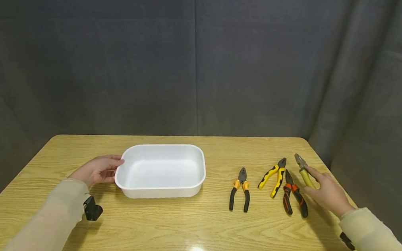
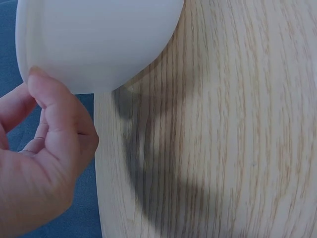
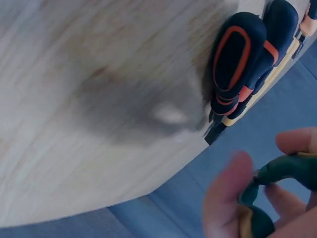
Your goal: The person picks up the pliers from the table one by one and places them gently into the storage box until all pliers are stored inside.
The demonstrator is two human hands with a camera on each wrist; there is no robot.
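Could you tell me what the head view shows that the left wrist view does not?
Only the head view shows four pairs of pliers, with the right hand holding the green-handled pliers. Only the left wrist view shows the thumb against the white tub up close. Both show the left hand, tub and wooden table.

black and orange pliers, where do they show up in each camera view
Head: the black and orange pliers lie right of centre on the table, just left of the right hand.
Left wrist: not in view; only the white tub and the left hand.
Right wrist: handles at the upper right.
Shared landmark: the light wood table, seen in all three views.
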